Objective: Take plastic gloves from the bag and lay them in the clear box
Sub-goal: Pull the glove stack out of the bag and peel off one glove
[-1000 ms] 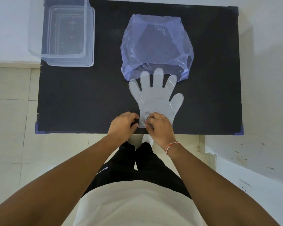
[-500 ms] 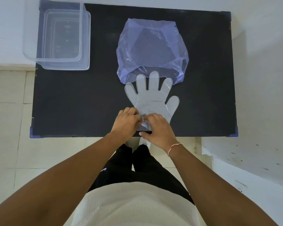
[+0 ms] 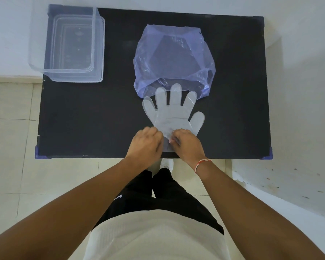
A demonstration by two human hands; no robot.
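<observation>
A clear plastic glove [image 3: 174, 114] lies flat on the black table [image 3: 94, 117], fingers pointing away, its fingertips overlapping the mouth of the translucent purple bag [image 3: 174, 59]. My left hand [image 3: 145, 142] and my right hand [image 3: 188, 143] are side by side at the glove's cuff near the table's front edge, both pinching the cuff film. The clear box [image 3: 71, 47] stands at the table's far left corner, and I see nothing inside it. Whether more gloves lie in the bag I cannot tell.
The table's front edge [image 3: 101, 157] runs just below my hands, with purple corner caps. Tiled floor lies to the left, a white wall behind and to the right. My legs and a white shoe show under the edge.
My fingers have shifted at the cuff, the hands slightly apart then together then apart. The glove stays flat in place; the view has drifted a little.
</observation>
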